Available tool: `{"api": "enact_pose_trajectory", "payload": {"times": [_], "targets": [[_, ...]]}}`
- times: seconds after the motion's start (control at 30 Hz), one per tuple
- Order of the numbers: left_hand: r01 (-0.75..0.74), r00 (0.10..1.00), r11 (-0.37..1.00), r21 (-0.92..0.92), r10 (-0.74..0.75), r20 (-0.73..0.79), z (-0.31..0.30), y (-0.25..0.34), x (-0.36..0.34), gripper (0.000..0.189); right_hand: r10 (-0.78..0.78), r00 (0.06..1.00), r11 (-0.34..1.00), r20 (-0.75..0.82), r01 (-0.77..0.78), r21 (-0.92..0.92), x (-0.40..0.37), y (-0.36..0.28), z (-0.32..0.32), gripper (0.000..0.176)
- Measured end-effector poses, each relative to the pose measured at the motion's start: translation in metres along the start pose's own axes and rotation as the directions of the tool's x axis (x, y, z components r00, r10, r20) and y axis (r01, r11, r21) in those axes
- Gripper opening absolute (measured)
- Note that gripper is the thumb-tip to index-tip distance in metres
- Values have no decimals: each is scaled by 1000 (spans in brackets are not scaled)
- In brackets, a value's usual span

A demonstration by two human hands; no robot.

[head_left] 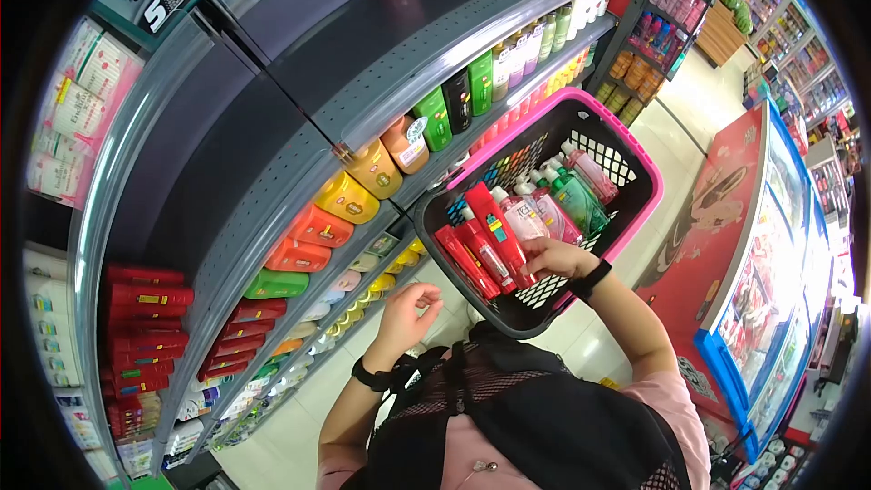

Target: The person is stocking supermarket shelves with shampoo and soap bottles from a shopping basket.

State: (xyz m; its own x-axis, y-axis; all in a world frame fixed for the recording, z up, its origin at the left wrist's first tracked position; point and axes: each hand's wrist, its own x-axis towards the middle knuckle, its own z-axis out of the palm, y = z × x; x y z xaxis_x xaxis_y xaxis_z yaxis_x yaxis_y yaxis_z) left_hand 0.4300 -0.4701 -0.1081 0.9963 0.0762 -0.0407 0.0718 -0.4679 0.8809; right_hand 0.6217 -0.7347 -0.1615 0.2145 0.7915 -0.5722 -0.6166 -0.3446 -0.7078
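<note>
My right hand (561, 259) reaches into a black shopping basket with a pink rim (655, 183), its fingers closed on the lower end of a red bottle (495, 225). More red bottles (483, 252) lie beside it on the left. To the right are a pale pink pump bottle (521, 216) and a green bottle (577, 200), with a pink bottle (594, 174) at the far end. My left hand (410, 316) hovers between the basket and the shelf, fingers loosely curled and apart, holding nothing.
Curved grey store shelves (381, 73) run along the left, carrying yellow bottles (349, 203), orange bottles (319, 227), green bottles (434, 118) and stacked red bottles (150, 327). A red-sided freezer with a blue frame (717, 218) stands on the right. Tiled floor (671, 150) lies between.
</note>
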Motion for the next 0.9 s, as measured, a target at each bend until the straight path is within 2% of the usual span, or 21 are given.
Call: {"api": "enact_pose_trajectory", "payload": {"times": [0.03,0.07,0.1,0.13,0.17,0.2,0.27,0.3,0.33,0.4,0.47,0.53,0.6,0.63,0.67,0.77,0.83,0.9], "targets": [[-3,1000,1000,0,3,-2,6,0,3,24,-40,998,999,55,41,-24,7,3,7,45],[33,999,982,-187,-37,-22,13,1,7,30,-121,988,992,98,125,-32,1,5,15,38],[62,996,928,-367,-80,-32,19,3,10,36,-169,982,972,84,180,-154,-12,-13,41,38],[60,996,929,-365,-78,-33,23,13,13,36,-218,973,934,76,230,-272,-17,-25,61,37],[90,992,823,-560,-121,-19,24,26,16,42,-248,960,811,126,277,-516,-11,-26,72,39],[116,987,676,-727,-163,6,25,34,17,49,-323,930,832,174,367,-416,-9,-25,91,43],[83,990,659,-747,-141,-15,26,20,20,55,-337,940,588,56,256,-767,-12,-36,126,47],[105,982,684,-722,-185,-32,19,14,20,53,-336,940,589,55,255,-766,-9,-35,131,47],[127,973,706,-696,-226,-51,14,10,20,51,-356,931,649,85,311,-695,-6,-33,133,48],[90,965,668,-739,-243,-102,9,4,9,51,-431,894,723,121,422,-547,11,-15,117,51],[9,973,724,-690,-164,-160,-4,-6,-1,52,-415,906,635,-89,218,-741,27,-14,78,50],[23,969,731,-682,-184,-165,-20,-10,-11,55,-300,875,506,-380,-192,-841,61,2,37,48],[16,964,785,-619,-177,-199,-35,-14,-21,57,-314,847,388,-429,-298,-872,94,32,10,44],[54,955,789,-613,-221,-200,-43,-11,-28,58,-347,818,396,-459,-316,-862,103,39,12,44],[57,951,791,-610,-228,-207,-49,-11,-34,58,-277,827,417,-488,-354,-837,112,45,13,43],[3,913,834,-552,-227,-339,-65,-10,-52,58,-211,861,399,-462,-356,-845,124,58,23,47],[14,898,834,-552,-253,-360,-73,-14,-65,58,-275,696,448,-663,-517,-729,133,70,24,56],[43,882,837,-545,-288,-372,-79,-18,-79,58,-282,678,432,-679,-543,-720,137,75,24,59]]}}
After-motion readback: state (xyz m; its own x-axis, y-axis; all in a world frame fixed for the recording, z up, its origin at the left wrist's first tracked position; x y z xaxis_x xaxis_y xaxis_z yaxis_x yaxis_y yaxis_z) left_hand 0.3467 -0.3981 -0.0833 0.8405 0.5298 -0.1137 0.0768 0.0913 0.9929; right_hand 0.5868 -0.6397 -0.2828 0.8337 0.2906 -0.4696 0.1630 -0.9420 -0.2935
